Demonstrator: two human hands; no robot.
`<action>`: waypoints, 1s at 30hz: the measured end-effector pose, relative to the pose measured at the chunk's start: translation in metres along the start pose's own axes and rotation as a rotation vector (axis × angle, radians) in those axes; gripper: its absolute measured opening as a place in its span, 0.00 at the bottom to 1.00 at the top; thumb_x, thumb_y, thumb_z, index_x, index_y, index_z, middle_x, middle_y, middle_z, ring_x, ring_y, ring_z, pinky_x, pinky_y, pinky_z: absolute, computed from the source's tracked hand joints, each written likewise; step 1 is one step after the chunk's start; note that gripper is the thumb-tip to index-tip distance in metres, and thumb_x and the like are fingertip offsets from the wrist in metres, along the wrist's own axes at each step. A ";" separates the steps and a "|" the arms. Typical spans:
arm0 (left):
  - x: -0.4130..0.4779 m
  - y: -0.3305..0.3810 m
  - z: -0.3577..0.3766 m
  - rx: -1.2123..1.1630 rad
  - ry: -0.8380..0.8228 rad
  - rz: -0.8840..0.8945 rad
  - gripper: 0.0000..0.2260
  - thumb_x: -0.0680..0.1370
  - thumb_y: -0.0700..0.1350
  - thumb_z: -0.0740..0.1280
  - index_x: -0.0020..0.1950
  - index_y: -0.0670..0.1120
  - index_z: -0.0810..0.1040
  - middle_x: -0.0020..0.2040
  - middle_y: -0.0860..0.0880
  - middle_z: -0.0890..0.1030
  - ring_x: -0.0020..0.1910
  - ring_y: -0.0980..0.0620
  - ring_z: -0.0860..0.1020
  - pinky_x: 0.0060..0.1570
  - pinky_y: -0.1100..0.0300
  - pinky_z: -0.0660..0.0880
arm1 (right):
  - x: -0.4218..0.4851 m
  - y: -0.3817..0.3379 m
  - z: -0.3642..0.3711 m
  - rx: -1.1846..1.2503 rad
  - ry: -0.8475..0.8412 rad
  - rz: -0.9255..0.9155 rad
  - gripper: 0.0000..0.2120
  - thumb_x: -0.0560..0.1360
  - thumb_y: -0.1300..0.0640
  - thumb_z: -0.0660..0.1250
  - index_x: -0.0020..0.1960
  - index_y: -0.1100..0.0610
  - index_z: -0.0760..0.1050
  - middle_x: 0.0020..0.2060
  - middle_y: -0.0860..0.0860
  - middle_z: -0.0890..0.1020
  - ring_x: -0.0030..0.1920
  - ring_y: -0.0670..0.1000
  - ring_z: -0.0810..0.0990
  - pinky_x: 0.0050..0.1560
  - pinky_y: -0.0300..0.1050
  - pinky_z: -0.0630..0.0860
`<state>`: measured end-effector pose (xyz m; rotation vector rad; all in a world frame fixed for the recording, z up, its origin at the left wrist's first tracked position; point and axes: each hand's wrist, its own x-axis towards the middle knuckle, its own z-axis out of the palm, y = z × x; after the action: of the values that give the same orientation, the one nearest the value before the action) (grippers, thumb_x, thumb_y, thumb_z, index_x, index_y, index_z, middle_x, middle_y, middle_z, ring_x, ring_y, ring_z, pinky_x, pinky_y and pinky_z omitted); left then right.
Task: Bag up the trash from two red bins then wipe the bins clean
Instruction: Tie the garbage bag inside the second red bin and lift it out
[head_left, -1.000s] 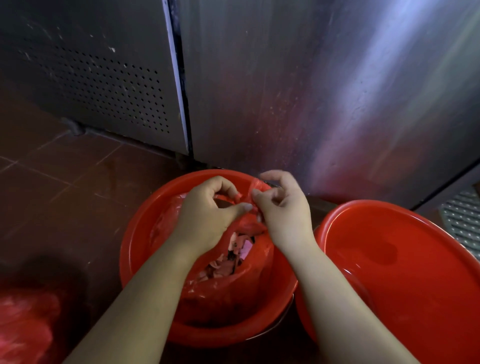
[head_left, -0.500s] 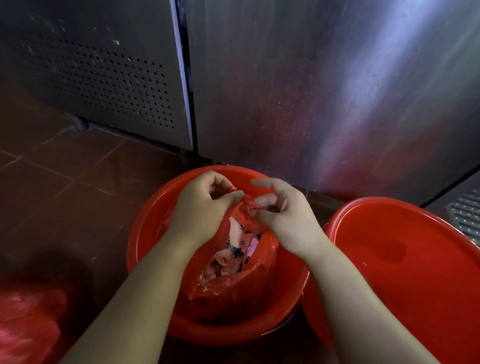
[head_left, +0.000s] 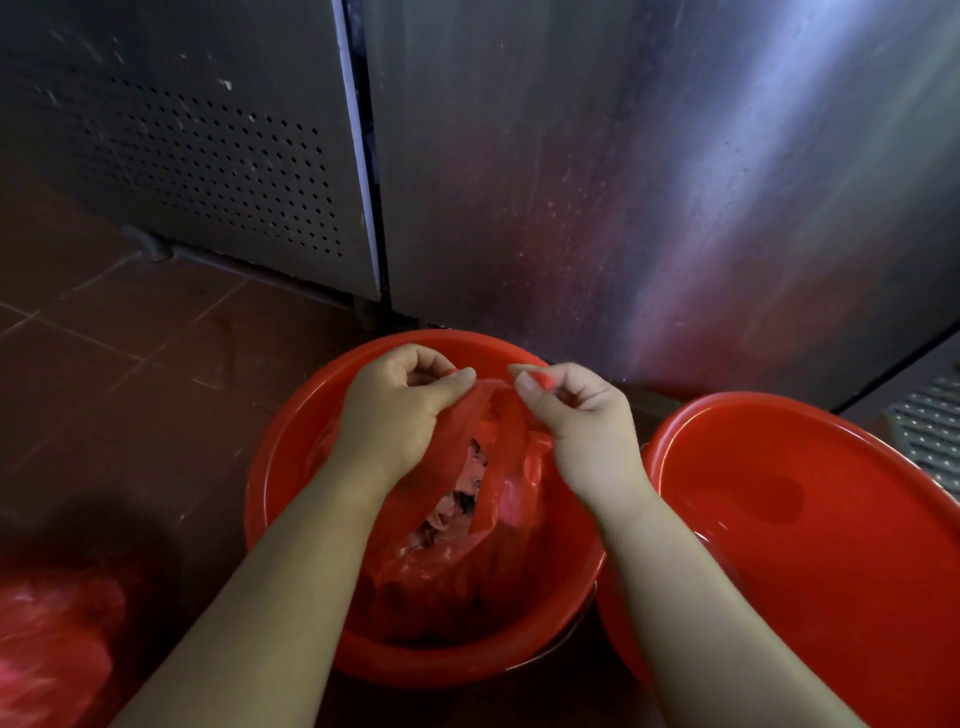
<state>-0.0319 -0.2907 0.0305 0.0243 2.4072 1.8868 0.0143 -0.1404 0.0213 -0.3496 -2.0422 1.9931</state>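
Observation:
A round red bin (head_left: 291, 467) stands on the floor in the middle, with a red plastic bag (head_left: 467, 561) of scrap trash sitting inside it. Above the bin, my left hand (head_left: 400, 410) pinches one strip of the bag's top between thumb and fingers. My right hand (head_left: 576, 421) pinches the other strip a short way to the right. The bag's mouth gapes between them, showing pale and dark scraps. A second red bin (head_left: 831, 545) stands at the right, touching the first, with nothing visible inside.
A stainless steel cabinet (head_left: 649, 182) rises right behind both bins, with a perforated panel (head_left: 197, 156) at its left. Dark red floor tiles (head_left: 114, 374) spread to the left. Another red bag (head_left: 47, 644) lies at the bottom left corner.
My hands have drawn apart, stretching the bag's two top strips away from each other. The bag's top has lifted a little higher over the bin.

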 end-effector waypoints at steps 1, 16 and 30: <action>0.002 -0.003 -0.002 0.005 0.031 -0.012 0.06 0.72 0.47 0.73 0.39 0.47 0.78 0.34 0.51 0.81 0.34 0.55 0.77 0.40 0.57 0.74 | 0.002 0.002 -0.003 0.048 0.047 0.058 0.09 0.74 0.61 0.70 0.35 0.53 0.79 0.43 0.60 0.84 0.39 0.50 0.79 0.42 0.47 0.77; 0.005 -0.025 -0.004 -0.452 0.113 -0.179 0.07 0.81 0.41 0.61 0.43 0.46 0.69 0.43 0.41 0.84 0.42 0.46 0.83 0.44 0.53 0.78 | 0.009 0.006 -0.014 0.665 0.254 0.295 0.10 0.83 0.56 0.54 0.46 0.59 0.68 0.28 0.52 0.80 0.32 0.49 0.82 0.39 0.46 0.83; 0.009 -0.042 -0.002 -0.499 0.308 -0.382 0.09 0.81 0.39 0.59 0.40 0.45 0.69 0.31 0.48 0.73 0.30 0.53 0.75 0.34 0.55 0.75 | 0.018 0.031 -0.032 0.075 0.315 0.260 0.18 0.83 0.53 0.53 0.36 0.56 0.67 0.20 0.47 0.63 0.18 0.44 0.62 0.24 0.40 0.65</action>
<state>-0.0396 -0.3027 -0.0106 -0.7454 1.8285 2.3460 0.0086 -0.1029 -0.0085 -0.8917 -1.7953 1.9951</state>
